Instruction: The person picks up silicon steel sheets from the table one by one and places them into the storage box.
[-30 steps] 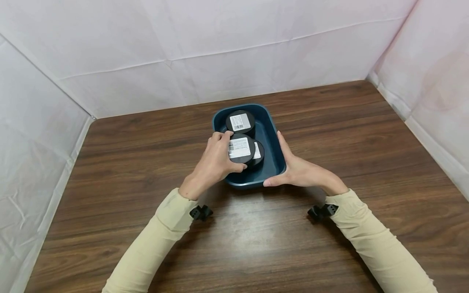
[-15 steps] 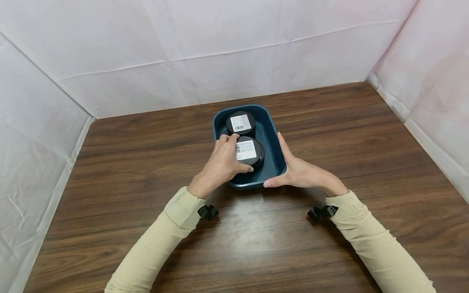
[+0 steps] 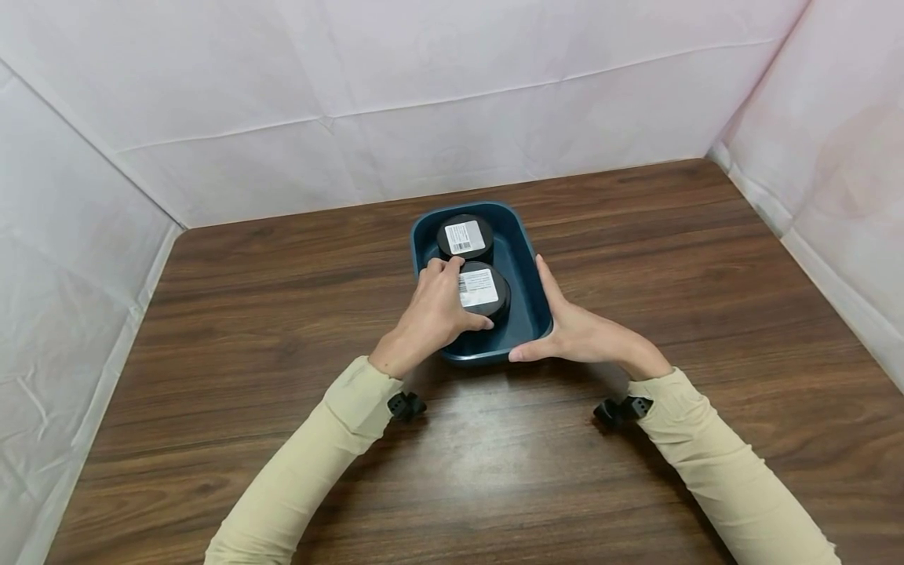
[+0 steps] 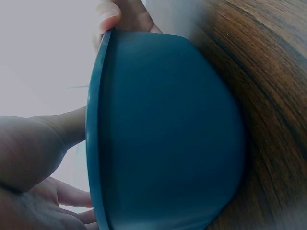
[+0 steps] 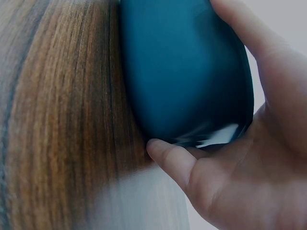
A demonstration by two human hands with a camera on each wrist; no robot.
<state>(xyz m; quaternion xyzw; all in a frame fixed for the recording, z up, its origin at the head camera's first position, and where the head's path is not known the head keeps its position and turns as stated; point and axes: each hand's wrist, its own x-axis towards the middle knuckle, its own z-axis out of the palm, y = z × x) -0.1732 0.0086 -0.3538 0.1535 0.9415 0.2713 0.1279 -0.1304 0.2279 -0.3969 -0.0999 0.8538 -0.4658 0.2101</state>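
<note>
In the head view a dark blue plastic bin (image 3: 526, 302) holds flat round black containers with white barcode labels. My left hand (image 3: 432, 310) reaches in over the bin's left side and grips the near container (image 3: 483, 289), thumb at its front, fingers at its far left. This container lies over another one, of which only an edge shows. Behind it sits a second round container (image 3: 461, 227). My right hand (image 3: 575, 329) presses against the bin's near right corner, with straight fingers along the right side and the thumb at the front rim. Both wrist views mainly show the bin's outer wall (image 4: 168, 124).
The bin stands on a dark wood-grain table (image 3: 282, 267), near its far edge. White sheeting (image 3: 424, 94) rises behind and at both sides. Each wrist carries a small black camera mount, such as the left camera mount (image 3: 406, 406).
My left hand has moved a little right with the near container, which now covers most of the one beneath it. The right hand and the bin have stayed almost still.
</note>
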